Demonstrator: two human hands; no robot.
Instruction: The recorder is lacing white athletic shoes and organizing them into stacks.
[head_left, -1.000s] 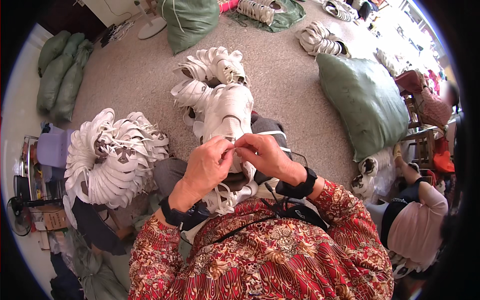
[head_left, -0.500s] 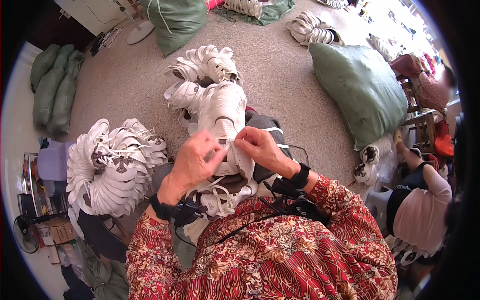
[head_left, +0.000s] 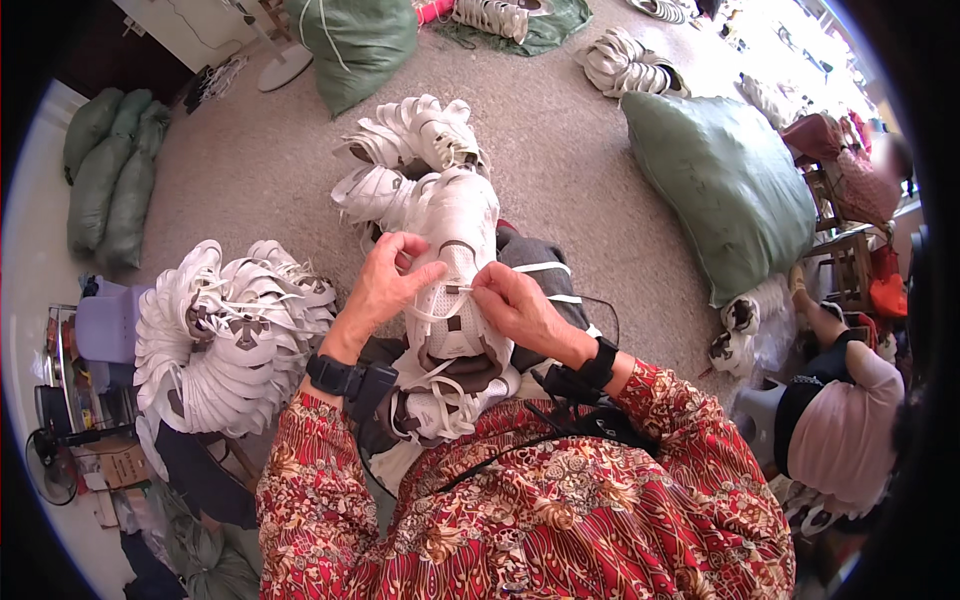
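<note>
Both hands close at centre: left hand [head_left: 385,285] and right hand [head_left: 520,308] meet over the white shoe [head_left: 455,270] on the lap; no gap between them. At 12 o'clock, a stack of white shoes [head_left: 410,150] blocks reach. At 9 o'clock, a fanned shoe pile [head_left: 225,335] crowds the left forearm. At 2 o'clock, a green sack [head_left: 720,185] stands well apart. Bare floor [head_left: 560,160] opens between 12 and 2 o'clock, and at 10 o'clock.

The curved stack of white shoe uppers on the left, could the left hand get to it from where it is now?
Probably yes. The stack of white shoe uppers lies just beside the left hand, with nothing between them, but that hand is busy steadying the white shoe and would have to let go first.
</note>
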